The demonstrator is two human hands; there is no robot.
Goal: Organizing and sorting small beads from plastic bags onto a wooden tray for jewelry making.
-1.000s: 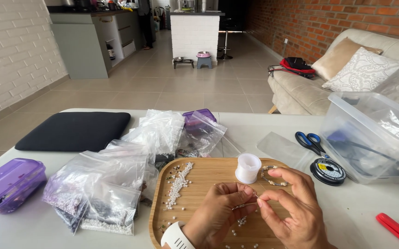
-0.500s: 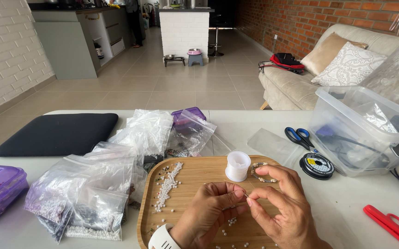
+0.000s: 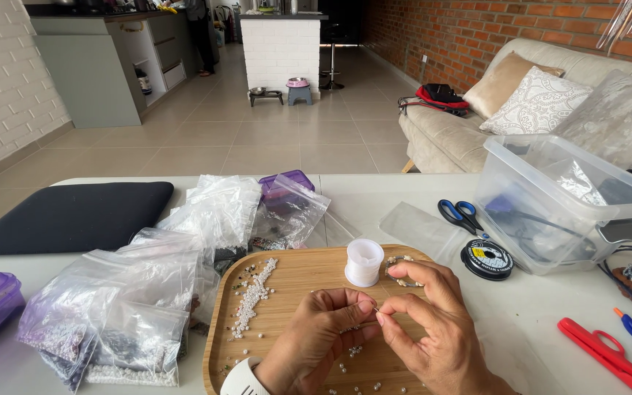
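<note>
Wooden tray holding white beads, spool, hands pinching thread

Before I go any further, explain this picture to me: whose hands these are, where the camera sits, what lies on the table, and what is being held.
There is no machine here. A person wears one camera on the head, looking down at their own two bare hands. The left hand and the right hand meet fingertip to fingertip over a wooden tray, pinching something very fine between them, too thin to name for sure. On the tray lie small pale beads, a white spool and a beaded loop. Around it on the white table are clear plastic bags, a black pad, blue-handled scissors, a black spool and a clear storage box.
</note>
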